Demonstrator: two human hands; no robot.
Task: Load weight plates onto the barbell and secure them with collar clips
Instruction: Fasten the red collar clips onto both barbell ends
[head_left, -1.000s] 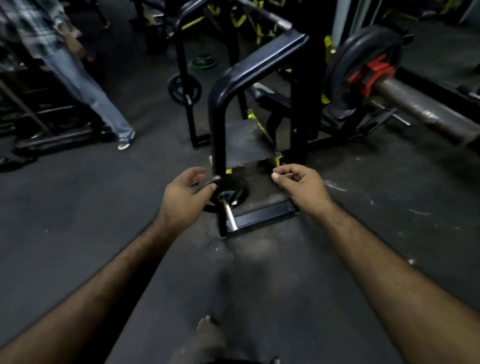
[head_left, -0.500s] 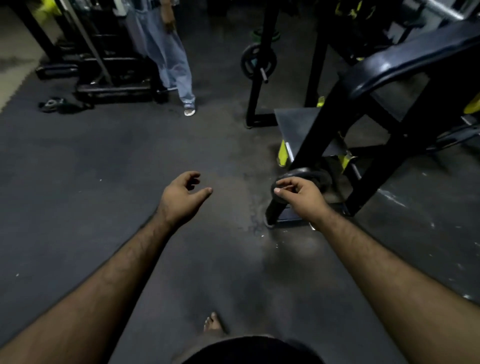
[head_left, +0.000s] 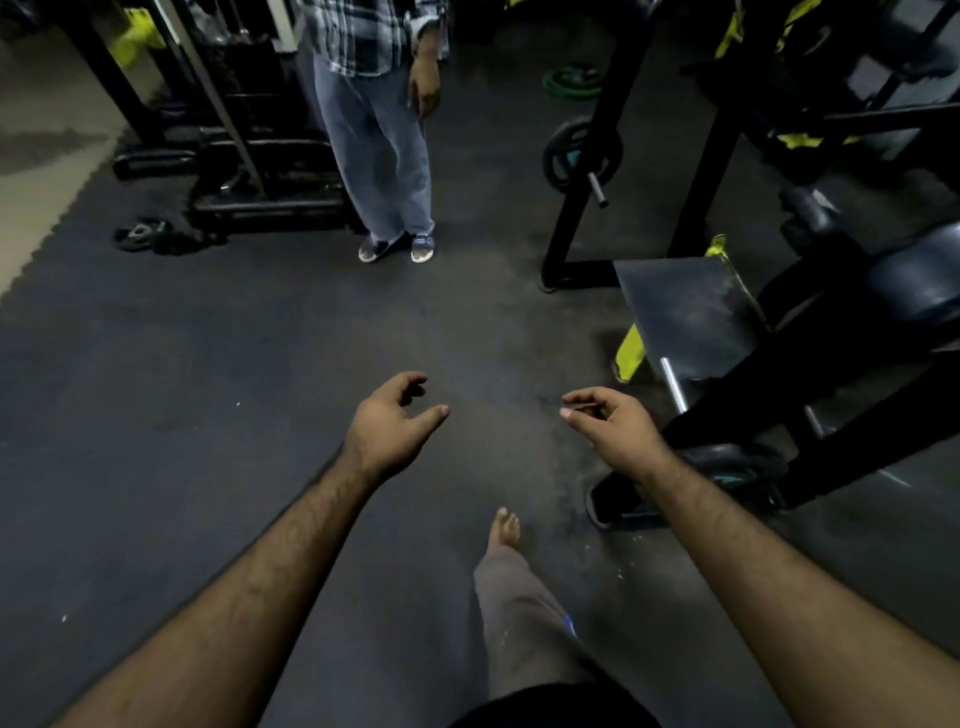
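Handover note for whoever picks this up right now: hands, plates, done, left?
Left hand: free, loosely curled, holds nothing.
Right hand: free, thumb and forefinger close, nothing visible in its grip.
Plates: one low on the rack peg behind the right wrist; another on the upright's peg farther off.
Barbell and collar clips: out of view.
Done: cannot tell.
Left: fetch a plate, load, clip.

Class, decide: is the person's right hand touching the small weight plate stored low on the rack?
Apart. The head view shows the right hand held empty over bare floor, while the weight plate sits lower right, behind the forearm.
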